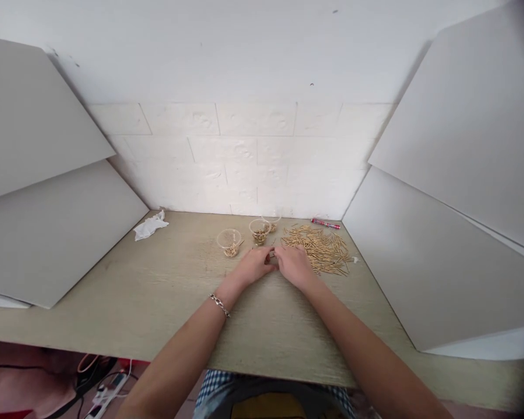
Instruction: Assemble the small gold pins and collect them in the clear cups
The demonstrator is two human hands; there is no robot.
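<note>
My left hand (pixel 255 266) and my right hand (pixel 294 265) meet at the middle of the table, fingertips close together and curled in a pinch. Whatever is between the fingers is too small and covered to name. Just right of my right hand lies a spread pile of thin gold-coloured metal pins (pixel 321 247). Beyond my left hand stands a clear plastic cup (pixel 220 237) with small gold pieces at its bottom. A second clear cup (pixel 252 226), behind the fingertips, holds darker gold pieces. Partly hidden behind it is a third clear cup (pixel 278 219) with a few gold pieces.
A red patterned tube (pixel 325 223) lies behind the pile, near the white wall (pixel 244 151). Crumpled white tissue (pixel 151 225) is at the back left. Grey panels (pixel 70 233) flank the table (pixel 166 291) on both sides. A power strip with cables (pixel 107 396) lies below, left.
</note>
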